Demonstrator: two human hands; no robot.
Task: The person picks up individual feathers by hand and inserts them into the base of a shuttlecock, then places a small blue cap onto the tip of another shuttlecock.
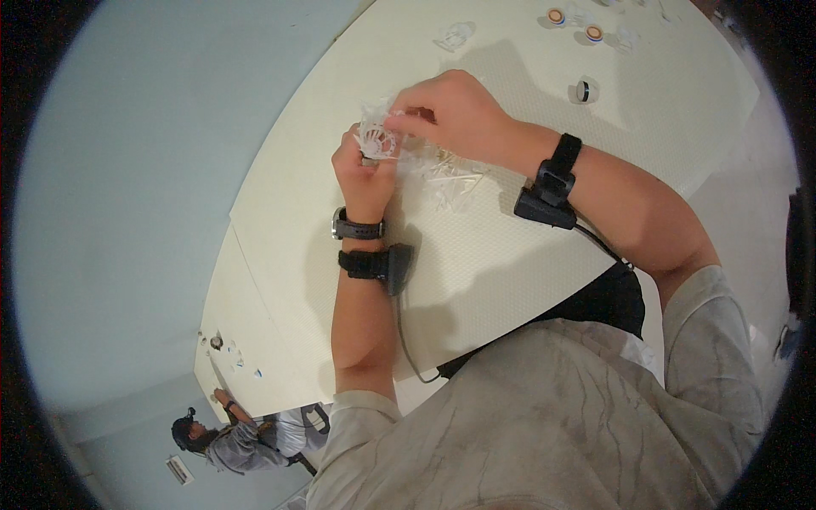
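My left hand point(365, 177) is raised over the pale table, its fingers closed around a small white slotted round piece point(376, 140) wrapped in or covered by clear plastic. From the right, my right hand point(455, 106) reaches across, thumb and forefinger pinched at the edge of that clear plastic point(376, 112). Exactly what the right fingertips grip is partly hidden. Just below the right hand, a clear plastic bag point(463, 189) with thin pale sticks lies on the table, close to the left hand.
At the table's far side are two small round containers with orange-brown tops point(556, 15), crumpled clear plastic point(455, 36) and a black-and-white round cap point(583, 92). Another person point(246, 446) sits at the left end by several small items. Cables run from both my wrist straps.
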